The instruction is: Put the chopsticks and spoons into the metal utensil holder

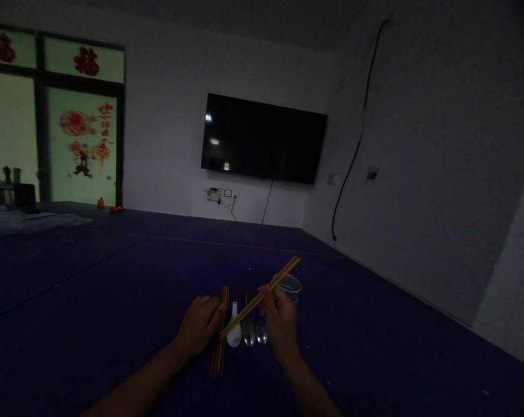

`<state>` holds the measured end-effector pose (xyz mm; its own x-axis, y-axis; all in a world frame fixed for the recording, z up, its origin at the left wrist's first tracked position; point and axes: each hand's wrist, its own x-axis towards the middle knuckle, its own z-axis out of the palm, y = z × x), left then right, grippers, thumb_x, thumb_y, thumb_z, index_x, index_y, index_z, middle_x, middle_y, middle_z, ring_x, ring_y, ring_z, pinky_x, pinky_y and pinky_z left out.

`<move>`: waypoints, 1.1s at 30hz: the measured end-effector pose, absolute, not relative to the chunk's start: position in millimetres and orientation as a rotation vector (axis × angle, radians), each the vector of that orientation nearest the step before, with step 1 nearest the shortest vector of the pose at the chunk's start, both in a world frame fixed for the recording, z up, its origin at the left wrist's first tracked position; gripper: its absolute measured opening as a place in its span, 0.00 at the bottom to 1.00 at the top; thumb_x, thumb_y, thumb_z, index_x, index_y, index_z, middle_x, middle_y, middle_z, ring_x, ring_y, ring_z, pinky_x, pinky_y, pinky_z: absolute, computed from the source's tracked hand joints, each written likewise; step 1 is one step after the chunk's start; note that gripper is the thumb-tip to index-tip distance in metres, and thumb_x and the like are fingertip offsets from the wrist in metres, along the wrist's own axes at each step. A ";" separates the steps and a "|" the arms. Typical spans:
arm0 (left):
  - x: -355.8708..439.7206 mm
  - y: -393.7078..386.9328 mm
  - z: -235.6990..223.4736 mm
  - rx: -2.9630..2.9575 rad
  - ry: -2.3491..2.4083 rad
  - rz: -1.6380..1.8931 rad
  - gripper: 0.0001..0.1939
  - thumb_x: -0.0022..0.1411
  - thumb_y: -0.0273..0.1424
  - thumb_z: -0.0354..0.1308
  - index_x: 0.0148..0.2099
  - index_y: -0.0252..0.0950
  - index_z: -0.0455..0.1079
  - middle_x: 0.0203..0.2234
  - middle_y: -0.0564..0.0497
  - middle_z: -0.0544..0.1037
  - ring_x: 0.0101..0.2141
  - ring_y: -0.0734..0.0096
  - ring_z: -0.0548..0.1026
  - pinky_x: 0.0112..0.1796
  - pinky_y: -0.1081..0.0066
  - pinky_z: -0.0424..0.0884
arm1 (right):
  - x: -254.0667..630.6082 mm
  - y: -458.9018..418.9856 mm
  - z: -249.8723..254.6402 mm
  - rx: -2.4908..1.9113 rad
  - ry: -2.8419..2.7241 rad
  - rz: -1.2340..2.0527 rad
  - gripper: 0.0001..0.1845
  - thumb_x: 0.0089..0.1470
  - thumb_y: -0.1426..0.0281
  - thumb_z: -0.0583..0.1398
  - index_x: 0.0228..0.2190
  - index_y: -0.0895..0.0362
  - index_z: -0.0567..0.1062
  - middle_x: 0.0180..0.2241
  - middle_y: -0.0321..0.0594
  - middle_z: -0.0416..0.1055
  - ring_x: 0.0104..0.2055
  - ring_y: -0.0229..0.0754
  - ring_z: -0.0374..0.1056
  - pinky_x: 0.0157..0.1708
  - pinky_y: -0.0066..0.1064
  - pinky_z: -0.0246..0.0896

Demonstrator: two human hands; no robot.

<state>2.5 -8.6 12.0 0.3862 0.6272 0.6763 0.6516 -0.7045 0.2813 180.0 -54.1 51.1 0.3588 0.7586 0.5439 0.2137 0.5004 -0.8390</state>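
In my right hand, pinched between thumb and fingers, a pair of chopsticks slants from upper right to lower left. Its lower ends cross over a bundle of several chopsticks on the purple surface. Against the left side of that bundle, my left hand is closed, with thumb and curled fingers at the sticks. A white soup spoon lies just right of the bundle. Beside it are two metal spoons, one next to the other. Behind my right hand stands a round metal container, partly hidden.
The purple surface stretches to the walls, with a few small pale specks on it. Clear plastic sheeting and small orange objects lie at far left. A television hangs ahead; a black cable hangs at right.
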 end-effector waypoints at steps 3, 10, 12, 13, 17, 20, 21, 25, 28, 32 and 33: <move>1.0 0.9 7.7 -2.589 -1.343 -1.269 0.20 0.66 0.38 0.38 0.26 0.37 0.63 0.23 0.49 0.73 0.27 0.66 0.71 0.31 0.68 0.63 | 201.2 -55.9 60.5 -1.080 -0.961 0.162 0.27 0.52 0.47 0.52 0.29 0.59 0.73 0.18 0.33 0.64 0.22 0.38 0.61 0.22 0.27 0.53; 2.3 -1.2 7.9 -2.593 -1.381 -1.279 0.19 0.64 0.37 0.40 0.27 0.37 0.65 0.23 0.49 0.73 0.28 0.67 0.71 0.32 0.68 0.64 | 252.6 -43.9 65.9 -1.266 -0.784 -0.391 0.30 0.56 0.47 0.46 0.29 0.59 0.72 0.23 0.42 0.69 0.27 0.43 0.65 0.29 0.32 0.55; 2.3 -3.5 9.4 -2.595 -1.372 -1.266 0.19 0.64 0.37 0.39 0.27 0.37 0.65 0.23 0.49 0.73 0.28 0.67 0.71 0.32 0.68 0.64 | 260.5 -40.6 65.4 -1.327 -0.806 -0.425 0.29 0.56 0.47 0.45 0.25 0.58 0.69 0.22 0.42 0.69 0.25 0.42 0.64 0.27 0.31 0.54; 2.3 -4.3 10.0 -2.595 -1.371 -1.261 0.19 0.64 0.37 0.39 0.27 0.37 0.65 0.23 0.49 0.73 0.28 0.67 0.71 0.32 0.68 0.64 | 263.1 -39.3 64.8 -1.357 -0.824 -0.427 0.28 0.56 0.47 0.45 0.24 0.57 0.68 0.22 0.42 0.68 0.24 0.42 0.63 0.26 0.31 0.53; 2.0 -5.0 10.5 -2.595 -1.361 -1.274 0.19 0.65 0.37 0.40 0.27 0.37 0.65 0.24 0.49 0.73 0.28 0.66 0.71 0.32 0.68 0.65 | 267.8 -34.5 60.5 -1.432 -0.897 -0.427 0.26 0.57 0.49 0.44 0.21 0.54 0.64 0.20 0.40 0.67 0.22 0.41 0.62 0.25 0.30 0.50; 1.8 -4.7 10.3 -2.592 -1.359 -1.284 0.19 0.65 0.37 0.40 0.27 0.37 0.65 0.23 0.49 0.73 0.28 0.66 0.71 0.32 0.68 0.65 | 269.3 -30.2 55.6 -1.463 -0.934 -0.414 0.24 0.57 0.52 0.45 0.19 0.53 0.62 0.18 0.40 0.66 0.21 0.41 0.61 0.24 0.30 0.49; 1.8 -4.7 10.4 -2.593 -1.361 -1.282 0.19 0.65 0.37 0.40 0.26 0.37 0.65 0.23 0.49 0.73 0.28 0.66 0.71 0.32 0.68 0.65 | 270.0 -28.6 54.0 -1.477 -0.946 -0.406 0.23 0.57 0.52 0.45 0.19 0.53 0.62 0.18 0.40 0.66 0.21 0.41 0.61 0.23 0.30 0.48; 1.9 -4.7 10.6 -2.594 -1.354 -1.281 0.19 0.65 0.37 0.40 0.27 0.37 0.65 0.24 0.49 0.73 0.29 0.66 0.71 0.32 0.68 0.65 | 273.1 -23.9 48.8 -1.516 -1.005 -0.364 0.24 0.56 0.54 0.46 0.18 0.54 0.63 0.18 0.41 0.67 0.20 0.41 0.61 0.23 0.30 0.47; 1.8 -4.5 9.9 -2.583 -1.345 -1.295 0.20 0.65 0.37 0.39 0.27 0.37 0.66 0.23 0.49 0.73 0.29 0.67 0.71 0.32 0.69 0.65 | 274.7 -23.0 47.5 -1.539 -1.021 -0.372 0.25 0.57 0.53 0.45 0.17 0.54 0.64 0.17 0.42 0.67 0.20 0.40 0.61 0.23 0.30 0.47; 1.4 -4.3 9.3 -2.581 -1.340 -1.287 0.20 0.65 0.37 0.39 0.27 0.37 0.65 0.23 0.49 0.72 0.28 0.67 0.71 0.31 0.69 0.64 | 275.3 -23.8 47.9 -1.548 -1.027 -0.401 0.26 0.57 0.53 0.45 0.17 0.55 0.65 0.17 0.42 0.67 0.19 0.40 0.60 0.23 0.30 0.46; 1.4 -4.5 9.6 -2.581 -1.340 -1.287 0.19 0.65 0.37 0.40 0.27 0.37 0.65 0.23 0.49 0.73 0.28 0.67 0.71 0.31 0.69 0.64 | 275.3 -24.0 47.9 -1.550 -1.026 -0.403 0.26 0.57 0.53 0.45 0.17 0.55 0.65 0.17 0.42 0.67 0.19 0.40 0.60 0.23 0.30 0.46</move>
<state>1.4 -4.5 9.6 0.3176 0.6996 0.6401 0.6678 -0.6443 0.3727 275.3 -24.0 47.9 0.5551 0.3820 0.7389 0.7827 0.0606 -0.6194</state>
